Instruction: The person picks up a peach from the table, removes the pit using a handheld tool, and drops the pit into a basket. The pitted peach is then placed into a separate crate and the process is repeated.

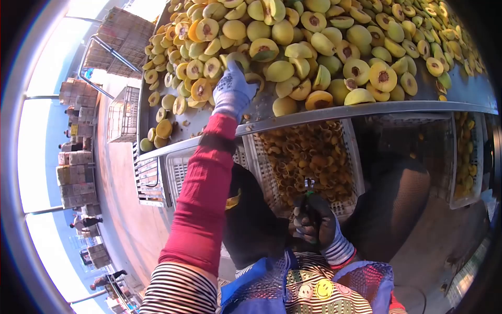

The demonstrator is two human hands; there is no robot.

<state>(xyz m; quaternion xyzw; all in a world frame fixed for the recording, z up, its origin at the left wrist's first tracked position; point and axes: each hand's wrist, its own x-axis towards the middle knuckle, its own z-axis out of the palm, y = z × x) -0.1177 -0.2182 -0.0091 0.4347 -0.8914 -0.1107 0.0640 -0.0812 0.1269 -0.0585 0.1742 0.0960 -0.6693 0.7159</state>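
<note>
Halved yellow-green fruits (282,71), many with brown pits or hollows, are heaped on a metal table (198,125). My left hand (234,91), in a pale glove, reaches onto the near edge of the heap; its fingertips touch or lie just over the fruit, and whether they grip one is hidden. My right hand (316,222), in a dark glove, is low in front of my body, closed around a small tool (309,184) with a green part and a metal tip. Below the table edge, a white crate (259,167) holds brownish-orange fruit pieces (308,157).
More crates stand under the table, one at the right (468,201) holding yellow pieces. A white crate (123,115) is beyond the table's left end. Stacked crates (76,172) and several people are farther left. My knees flank the crate of pieces.
</note>
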